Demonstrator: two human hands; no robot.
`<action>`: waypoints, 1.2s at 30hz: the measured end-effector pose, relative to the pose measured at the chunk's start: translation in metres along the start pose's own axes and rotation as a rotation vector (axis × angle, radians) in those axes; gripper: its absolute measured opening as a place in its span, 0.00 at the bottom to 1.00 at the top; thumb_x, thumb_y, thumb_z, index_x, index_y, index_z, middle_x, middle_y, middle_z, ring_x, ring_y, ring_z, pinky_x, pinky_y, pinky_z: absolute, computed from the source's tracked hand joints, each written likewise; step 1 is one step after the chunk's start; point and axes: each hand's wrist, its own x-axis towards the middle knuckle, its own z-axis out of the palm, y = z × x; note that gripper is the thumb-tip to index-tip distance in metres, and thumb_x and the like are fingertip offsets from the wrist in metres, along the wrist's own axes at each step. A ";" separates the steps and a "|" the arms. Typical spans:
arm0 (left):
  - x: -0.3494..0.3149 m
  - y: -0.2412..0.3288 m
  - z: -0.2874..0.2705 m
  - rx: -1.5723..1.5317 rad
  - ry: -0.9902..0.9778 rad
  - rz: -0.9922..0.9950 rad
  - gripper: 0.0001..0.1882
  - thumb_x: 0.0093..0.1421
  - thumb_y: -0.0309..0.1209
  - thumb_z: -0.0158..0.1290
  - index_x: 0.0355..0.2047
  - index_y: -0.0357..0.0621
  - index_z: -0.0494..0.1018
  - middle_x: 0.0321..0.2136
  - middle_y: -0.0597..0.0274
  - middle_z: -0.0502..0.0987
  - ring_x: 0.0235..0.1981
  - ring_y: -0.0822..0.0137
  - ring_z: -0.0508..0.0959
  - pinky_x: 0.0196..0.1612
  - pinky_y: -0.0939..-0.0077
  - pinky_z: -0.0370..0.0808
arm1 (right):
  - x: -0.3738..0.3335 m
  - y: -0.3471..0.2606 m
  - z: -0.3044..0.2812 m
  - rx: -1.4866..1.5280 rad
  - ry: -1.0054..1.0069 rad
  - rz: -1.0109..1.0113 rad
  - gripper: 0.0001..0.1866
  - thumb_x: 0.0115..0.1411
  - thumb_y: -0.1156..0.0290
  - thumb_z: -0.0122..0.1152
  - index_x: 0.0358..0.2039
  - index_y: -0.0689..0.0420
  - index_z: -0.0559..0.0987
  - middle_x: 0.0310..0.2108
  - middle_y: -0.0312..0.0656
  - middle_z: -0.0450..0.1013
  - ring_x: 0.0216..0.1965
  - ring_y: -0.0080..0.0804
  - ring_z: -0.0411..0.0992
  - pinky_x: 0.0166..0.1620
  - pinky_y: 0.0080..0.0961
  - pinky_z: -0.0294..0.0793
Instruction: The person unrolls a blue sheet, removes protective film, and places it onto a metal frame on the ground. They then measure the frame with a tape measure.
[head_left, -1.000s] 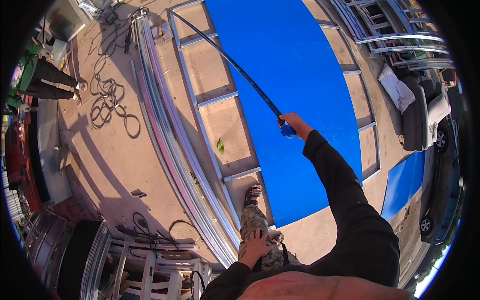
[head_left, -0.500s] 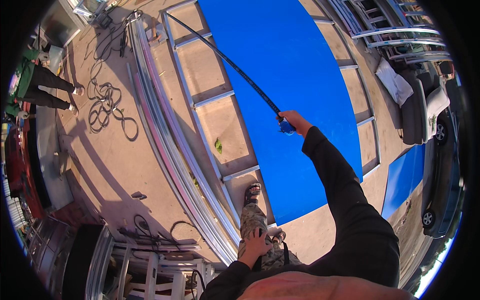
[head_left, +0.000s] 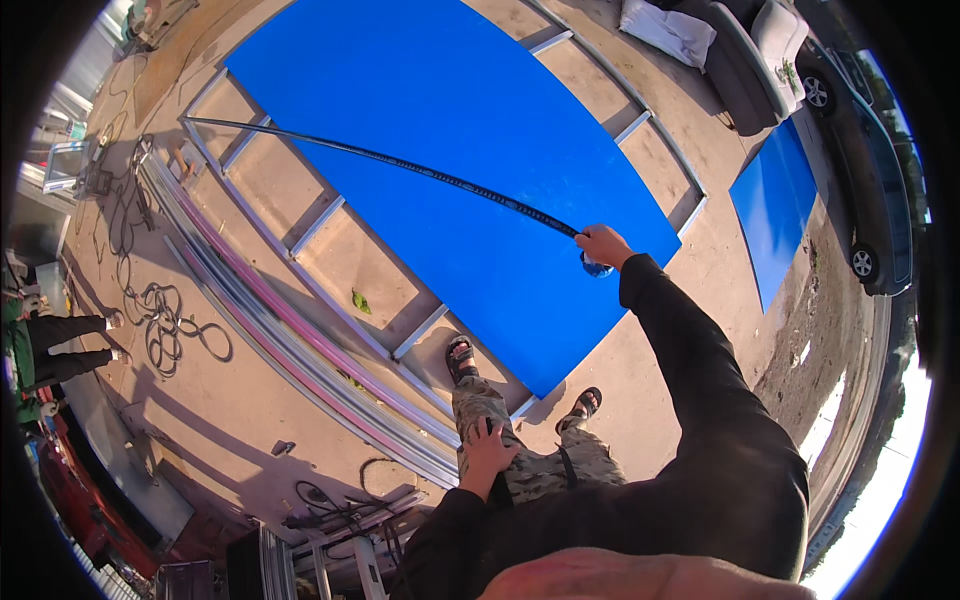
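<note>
My right hand (head_left: 604, 246) grips a blue tape measure (head_left: 596, 266) above the near right part of a large blue sheet (head_left: 450, 180). Its long dark blade (head_left: 440, 176) stretches across the sheet to the far left corner of a metal frame (head_left: 325, 222). The sheet lies on this frame, whose bars show along both sides. My left hand (head_left: 487, 452) rests on my camouflage-trousered left thigh, fingers spread. A dark strip lies partly under that hand; what it is I cannot make out. My left sandalled foot (head_left: 460, 358) stands by the frame's near end.
Long metal profiles (head_left: 300, 320) lie left of the frame, with tangled cable (head_left: 165, 330) beyond them. A person (head_left: 60, 345) stands at the far left. To the right are a smaller blue sheet (head_left: 775, 205), grey seats (head_left: 735, 70) and a dark car (head_left: 880, 180).
The view has turned, and the sheet now slants up to the left. My right hand with the tape measure has moved nearer the sheet's right edge. My left hand stays on my thigh.
</note>
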 end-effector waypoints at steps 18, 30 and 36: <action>-0.001 0.224 0.090 0.031 0.314 0.100 0.27 0.57 0.44 0.53 0.51 0.37 0.68 0.46 0.42 0.72 0.49 0.48 0.71 0.53 0.60 0.66 | -0.280 0.513 -0.064 -0.008 0.149 -0.078 0.16 0.59 0.59 0.50 0.33 0.59 0.79 0.32 0.48 0.76 0.35 0.45 0.75 0.38 0.41 0.72; 0.108 0.525 0.180 -0.208 -0.153 0.349 0.20 0.61 0.42 0.50 0.43 0.36 0.74 0.39 0.53 0.78 0.43 0.65 0.76 0.46 0.74 0.71 | -0.244 0.667 -0.121 -0.017 0.139 -0.071 0.15 0.57 0.60 0.49 0.33 0.56 0.79 0.32 0.47 0.77 0.38 0.44 0.75 0.41 0.40 0.73; 0.242 0.692 0.223 -0.188 -0.099 0.298 0.30 0.57 0.40 0.54 0.54 0.32 0.62 0.51 0.39 0.68 0.54 0.48 0.68 0.56 0.65 0.66 | -0.107 0.835 -0.187 -0.067 0.116 -0.047 0.14 0.59 0.58 0.50 0.30 0.55 0.77 0.29 0.45 0.74 0.34 0.44 0.73 0.38 0.42 0.71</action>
